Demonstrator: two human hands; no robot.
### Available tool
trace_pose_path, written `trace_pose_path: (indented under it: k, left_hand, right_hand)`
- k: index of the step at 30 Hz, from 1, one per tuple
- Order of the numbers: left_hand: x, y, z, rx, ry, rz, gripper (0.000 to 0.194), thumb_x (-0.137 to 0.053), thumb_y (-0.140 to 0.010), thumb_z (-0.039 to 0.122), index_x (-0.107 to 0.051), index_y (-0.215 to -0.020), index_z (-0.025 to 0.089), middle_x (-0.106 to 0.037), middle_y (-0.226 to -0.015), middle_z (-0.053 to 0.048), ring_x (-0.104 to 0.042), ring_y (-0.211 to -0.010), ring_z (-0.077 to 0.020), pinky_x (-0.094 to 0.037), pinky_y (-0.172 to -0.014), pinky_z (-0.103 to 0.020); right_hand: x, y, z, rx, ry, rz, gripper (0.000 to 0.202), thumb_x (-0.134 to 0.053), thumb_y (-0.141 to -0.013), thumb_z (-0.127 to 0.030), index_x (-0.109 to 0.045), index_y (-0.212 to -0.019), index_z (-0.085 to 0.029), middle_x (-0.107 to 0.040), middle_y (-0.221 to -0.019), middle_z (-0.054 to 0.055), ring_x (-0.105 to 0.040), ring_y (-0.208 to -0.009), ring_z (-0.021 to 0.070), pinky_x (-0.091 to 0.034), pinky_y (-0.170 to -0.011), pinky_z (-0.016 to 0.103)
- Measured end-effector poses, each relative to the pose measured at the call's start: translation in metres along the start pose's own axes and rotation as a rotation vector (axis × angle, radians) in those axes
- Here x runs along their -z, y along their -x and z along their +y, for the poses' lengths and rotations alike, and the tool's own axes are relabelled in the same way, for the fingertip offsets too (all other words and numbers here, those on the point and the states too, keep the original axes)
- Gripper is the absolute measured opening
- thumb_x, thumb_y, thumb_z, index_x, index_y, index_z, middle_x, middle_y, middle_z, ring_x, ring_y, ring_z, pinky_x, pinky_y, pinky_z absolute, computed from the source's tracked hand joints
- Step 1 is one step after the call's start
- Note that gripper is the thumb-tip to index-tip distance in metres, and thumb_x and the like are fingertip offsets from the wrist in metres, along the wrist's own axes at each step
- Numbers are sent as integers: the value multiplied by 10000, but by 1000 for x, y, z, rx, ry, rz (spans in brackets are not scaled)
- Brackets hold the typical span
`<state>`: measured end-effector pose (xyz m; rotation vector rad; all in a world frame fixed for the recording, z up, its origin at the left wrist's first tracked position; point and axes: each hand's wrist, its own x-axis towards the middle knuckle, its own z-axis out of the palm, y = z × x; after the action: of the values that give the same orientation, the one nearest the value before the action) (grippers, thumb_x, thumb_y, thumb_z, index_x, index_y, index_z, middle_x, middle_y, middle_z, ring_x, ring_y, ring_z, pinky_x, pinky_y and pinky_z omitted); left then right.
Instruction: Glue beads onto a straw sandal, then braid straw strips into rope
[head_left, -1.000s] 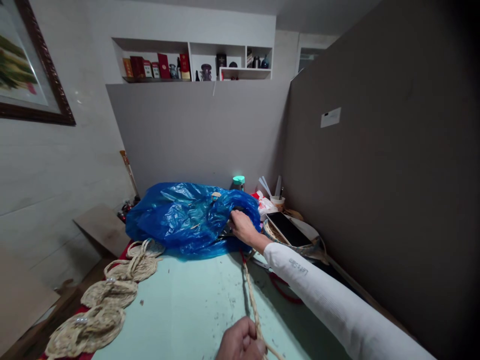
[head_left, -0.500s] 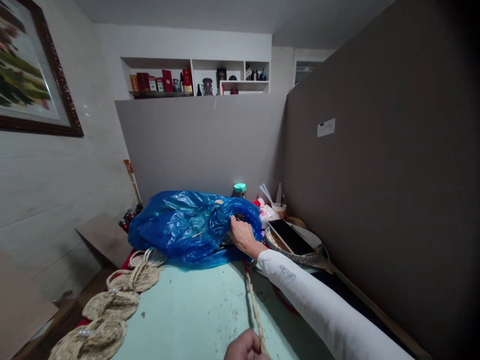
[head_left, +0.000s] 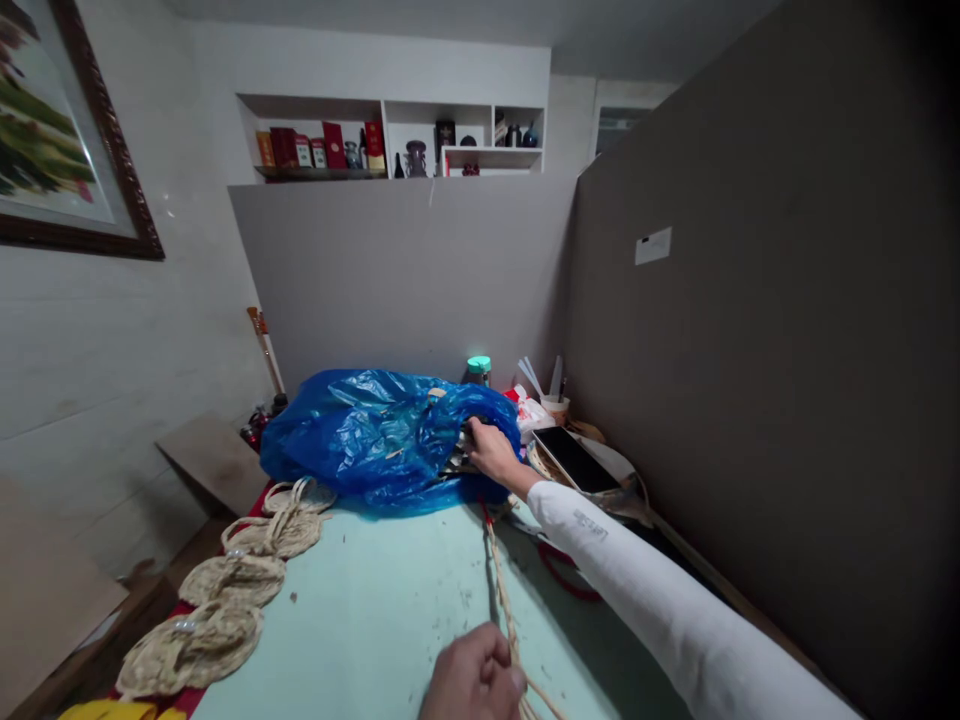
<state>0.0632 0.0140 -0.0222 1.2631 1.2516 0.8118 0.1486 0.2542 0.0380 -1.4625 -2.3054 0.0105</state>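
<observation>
My right hand (head_left: 492,450), in a white sleeve, reaches into the mouth of a crumpled blue plastic bag (head_left: 360,435). Its fingers are bent together; what they grip, if anything, is hard to make out. Pale strips (head_left: 459,456) show inside the bag beside the fingertips. Low in the picture, my left hand (head_left: 476,675) is closed round a braided straw cord (head_left: 501,590), with loose strands trailing below the fist. The cord runs away from me to a red tie (head_left: 486,515) near the bag.
Several woven straw pieces shaped like small sandals (head_left: 232,580) line the table's left edge. Right of the bag lie a phone (head_left: 577,460) on a basket, a cup with white strips (head_left: 555,405) and a teal-lidded jar (head_left: 478,368). Grey partitions (head_left: 405,270) enclose the back and right.
My right hand has shifted slightly right at the bag's mouth, so more of the strips inside show. The view has tipped down a little, and more of my left hand and the cord's loose strands appear.
</observation>
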Motion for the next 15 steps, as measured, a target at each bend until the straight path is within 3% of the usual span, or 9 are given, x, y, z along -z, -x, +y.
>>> trace_pose_path:
  k: [2,5,7,11,15]
  left_hand:
    - [3,8,12,-55,-170,4,152,-523,-734,291,-425,-658,204,-453,-506,47,-406,-505,-112,-295,-528,-241]
    - [3,18,29,-93,-311,58,161,-501,-766,274,-451,-638,191,-467,-549,34,-425,-559,-119,-313,-567,-245]
    - [3,20,34,-56,-230,55,174,-513,-762,273,-449,-626,185,-443,-540,42,-396,-529,-99,-290,-530,-227]
    - [4,19,34,108,62,-54,232,-559,-748,366,-433,-659,193,-365,-470,91,-213,-384,-44,-114,-409,-212]
    - [5,19,33,126,46,-49,254,-574,-754,394,-447,-677,188,-351,-443,100,-210,-383,-42,-109,-400,-201]
  right_hand:
    - [5,5,4,1,-29,-2,254,-519,-905,-265,-532,-1132,-152,-634,-996,69,-603,-880,188,-452,-755,310]
    - [10,9,7,4,-77,-6,235,-512,-878,-213,-538,-1109,-176,-653,-1025,83,-594,-948,206,-407,-767,268]
    - [12,11,9,9,-104,-7,232,-493,-877,-209,-541,-1103,-183,-655,-1048,85,-586,-975,210,-394,-779,260]
    - [16,15,14,25,-135,-12,238,-486,-865,-175,-554,-1093,-171,-653,-1056,90,-577,-986,213,-389,-806,263]
    - [18,19,18,43,-135,-20,256,-480,-862,-154,-553,-1107,-163,-645,-1068,94,-570,-991,210,-395,-835,272]
